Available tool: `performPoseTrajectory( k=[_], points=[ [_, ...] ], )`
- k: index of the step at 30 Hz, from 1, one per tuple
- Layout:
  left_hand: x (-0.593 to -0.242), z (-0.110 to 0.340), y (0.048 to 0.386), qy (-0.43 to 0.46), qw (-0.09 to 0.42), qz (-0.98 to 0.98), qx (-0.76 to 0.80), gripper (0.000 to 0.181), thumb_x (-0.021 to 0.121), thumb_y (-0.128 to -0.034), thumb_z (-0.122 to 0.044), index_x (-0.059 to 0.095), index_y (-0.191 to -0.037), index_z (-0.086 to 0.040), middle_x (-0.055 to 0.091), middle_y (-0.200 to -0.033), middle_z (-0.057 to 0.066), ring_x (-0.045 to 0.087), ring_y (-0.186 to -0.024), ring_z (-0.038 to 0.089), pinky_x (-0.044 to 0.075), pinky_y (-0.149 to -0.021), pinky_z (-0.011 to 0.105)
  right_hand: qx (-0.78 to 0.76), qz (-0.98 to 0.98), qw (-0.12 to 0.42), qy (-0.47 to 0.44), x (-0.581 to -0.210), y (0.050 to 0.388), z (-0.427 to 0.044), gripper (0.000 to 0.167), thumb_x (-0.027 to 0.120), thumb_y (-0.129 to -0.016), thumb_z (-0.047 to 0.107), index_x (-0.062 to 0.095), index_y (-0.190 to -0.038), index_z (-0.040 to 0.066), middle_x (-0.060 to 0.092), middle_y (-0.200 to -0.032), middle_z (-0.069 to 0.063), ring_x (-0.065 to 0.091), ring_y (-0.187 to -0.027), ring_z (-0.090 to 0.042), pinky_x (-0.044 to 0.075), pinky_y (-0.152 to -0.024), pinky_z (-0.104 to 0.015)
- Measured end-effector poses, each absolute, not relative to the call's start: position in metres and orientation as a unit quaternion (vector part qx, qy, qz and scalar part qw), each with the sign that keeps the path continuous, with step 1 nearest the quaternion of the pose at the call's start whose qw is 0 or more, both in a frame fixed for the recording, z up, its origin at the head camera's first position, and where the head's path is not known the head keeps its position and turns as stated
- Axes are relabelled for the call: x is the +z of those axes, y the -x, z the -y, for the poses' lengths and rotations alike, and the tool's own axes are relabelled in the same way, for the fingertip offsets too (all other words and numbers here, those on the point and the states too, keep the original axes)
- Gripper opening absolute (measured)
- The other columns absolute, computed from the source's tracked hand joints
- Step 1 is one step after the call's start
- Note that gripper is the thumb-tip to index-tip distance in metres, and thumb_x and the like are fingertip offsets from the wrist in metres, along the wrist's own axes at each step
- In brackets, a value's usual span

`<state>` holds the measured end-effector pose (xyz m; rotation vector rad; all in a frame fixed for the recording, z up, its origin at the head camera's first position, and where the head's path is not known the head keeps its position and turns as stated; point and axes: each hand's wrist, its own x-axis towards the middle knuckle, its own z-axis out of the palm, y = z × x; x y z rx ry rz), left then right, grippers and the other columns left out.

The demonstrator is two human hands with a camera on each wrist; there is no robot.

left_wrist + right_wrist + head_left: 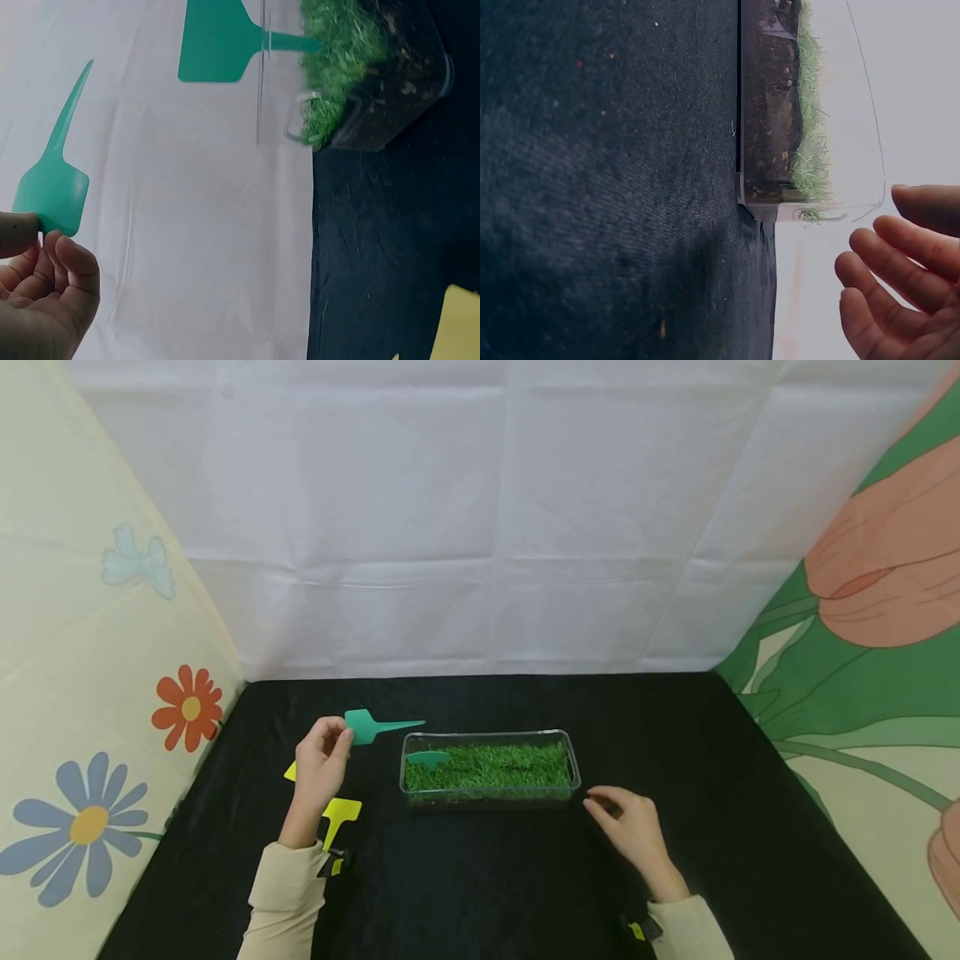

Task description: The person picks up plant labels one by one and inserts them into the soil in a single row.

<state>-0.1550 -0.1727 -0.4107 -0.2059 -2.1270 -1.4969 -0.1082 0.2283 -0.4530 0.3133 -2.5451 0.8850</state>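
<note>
My left hand (318, 774) pinches a teal-green plant label (363, 727) by its wide end, thumb against the fingers. The label is held above the table, left of a clear plastic box (487, 794), its pointed stem toward the box. Green grass (510, 763) grows over dark soil (771, 127) in the box. Another green label (216, 45) stands in the grass at the box's left end, stem down. My right hand (630, 828) holds nothing; its relaxed, bent fingers (900, 266) are close to the box's right end. Whether they touch it, I cannot tell.
A yellow plant label (342, 811) lies on the black tablecloth (465, 877) beside my left wrist. Part of another yellow piece (290, 772) shows behind that hand. A white cloth (405, 527) hangs behind the table, with flower-patterned cloths (97, 685) at the sides.
</note>
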Motion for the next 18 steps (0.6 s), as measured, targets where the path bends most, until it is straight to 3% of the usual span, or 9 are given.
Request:
performPoseTrajectory(
  k=[10, 18],
  points=[
    [-0.407, 0.158, 0.157, 0.075, 0.234, 0.776, -0.581, 0.005, 0.053, -0.0873, 0.006, 0.055, -0.092, 0.008, 0.052, -0.072, 0.013, 0.045, -0.06, 0.01, 0.041, -0.057, 0.017, 0.319, 0.917, 0.211, -0.111, -0.453, 0.108, -0.228, 0.014, 0.074, -0.072, 0.0, 0.069, -0.085, 0.003, 0.064, -0.073, -0.001, 0.057, -0.059, -0.01, 0.046, -0.051, -0.024],
    [-0.383, 0.14, 0.145, 0.096, 0.242, 0.777, -0.573, 0.005, 0.051, -0.0845, 0.013, 0.053, -0.089, 0.012, 0.05, -0.069, 0.016, 0.043, -0.058, 0.006, 0.039, -0.055, 0.017, 0.319, 0.917, 0.213, -0.112, -0.454, 0.108, -0.229, 0.014, 0.074, -0.072, 0.001, 0.069, -0.085, 0.003, 0.065, -0.073, -0.001, 0.057, -0.059, -0.011, 0.046, -0.05, -0.024]
  ],
)
